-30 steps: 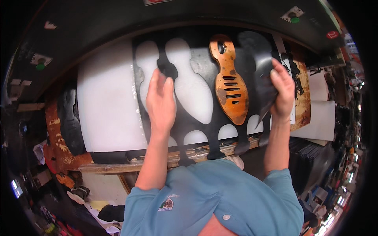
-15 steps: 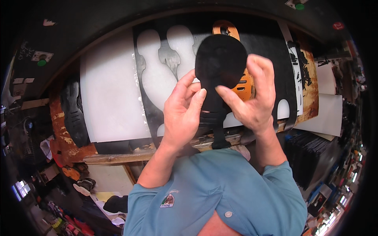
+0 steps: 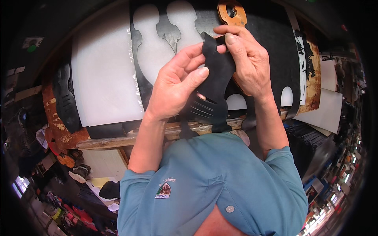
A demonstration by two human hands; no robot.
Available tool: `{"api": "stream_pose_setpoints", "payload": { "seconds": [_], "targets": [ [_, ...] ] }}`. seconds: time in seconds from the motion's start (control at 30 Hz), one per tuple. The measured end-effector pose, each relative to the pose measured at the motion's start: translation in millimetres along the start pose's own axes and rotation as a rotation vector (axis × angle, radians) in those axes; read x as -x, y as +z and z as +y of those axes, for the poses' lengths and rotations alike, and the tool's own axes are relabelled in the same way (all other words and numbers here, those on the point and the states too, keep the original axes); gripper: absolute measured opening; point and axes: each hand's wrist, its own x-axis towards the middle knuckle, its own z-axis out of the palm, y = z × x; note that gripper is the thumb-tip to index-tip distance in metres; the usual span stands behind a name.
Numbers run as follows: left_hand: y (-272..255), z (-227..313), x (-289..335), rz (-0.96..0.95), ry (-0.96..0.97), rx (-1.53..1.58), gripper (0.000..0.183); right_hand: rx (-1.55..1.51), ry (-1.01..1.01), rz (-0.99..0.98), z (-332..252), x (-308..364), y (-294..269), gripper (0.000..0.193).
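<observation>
A thin, flexible black cut-out piece (image 3: 216, 72), shaped like a shoe sole with several slits near its lower end, is held up over the bench. My left hand (image 3: 177, 80) pinches its left edge between thumb and fingers. At its top, my right hand (image 3: 252, 59) has thumb and fingers closed on the folded-over end. Beneath lies a black sheet (image 3: 271, 43) with sole-shaped openings that show white (image 3: 155, 59). Beyond my right hand, an orange cutting die (image 3: 237, 11) rests on the sheet, partly hidden by that hand.
A large white board (image 3: 104, 70) covers the bench's left part, with black cut pieces (image 3: 65, 102) beside it. The wooden bench edge (image 3: 106, 143) runs close to my body. A black stack (image 3: 311, 149) and white sheets (image 3: 325, 112) stand at the right.
The piece's rounded top, upright and flat before, is now folded over. My right hand has gone from spread fingers to gripping that end. The view has shifted slightly.
</observation>
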Motion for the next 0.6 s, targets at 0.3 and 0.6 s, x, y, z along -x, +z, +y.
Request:
{"api": "stream_pose_setpoints", "payload": {
  "seconds": [0.3, 0.6],
  "targets": [
    [-26.7, -19.1, 5.5, 0.251, -0.242, 0.027, 0.048, -0.421, 0.256, 0.442, 91.1, -8.3, -83.3, 0.029],
    [-53.0, -36.4, 16.4, 0.384, -0.192, 0.081, 0.059, 0.472, 0.379, 0.405, 98.7, 20.8, -128.0, 0.07]
  ]
}}
